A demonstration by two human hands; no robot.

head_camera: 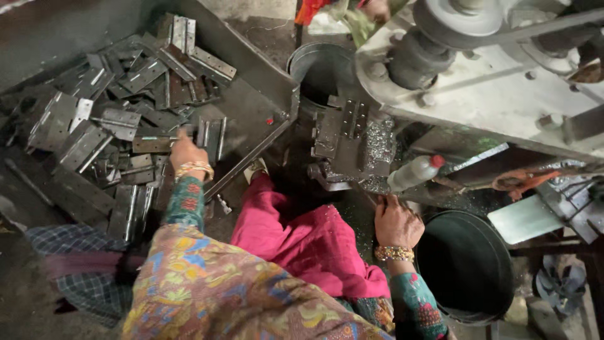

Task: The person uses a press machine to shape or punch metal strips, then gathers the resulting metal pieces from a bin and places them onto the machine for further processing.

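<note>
The left hand is reaching into the tray's heap of steel hinges, fingers hidden among them so I cannot tell their grip, while the right hand is resting, fingers together, by the drill jig for support.

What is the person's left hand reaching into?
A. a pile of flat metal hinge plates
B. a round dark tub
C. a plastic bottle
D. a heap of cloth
A: the left hand lies on the pile of metal hinge plates in the tray.

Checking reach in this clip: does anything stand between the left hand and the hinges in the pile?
Nothing visible does. The left hand already rests on the hinges in the pile, fingers touching the plates. The right hand is apart, near the machine, beside a bottle.
</note>
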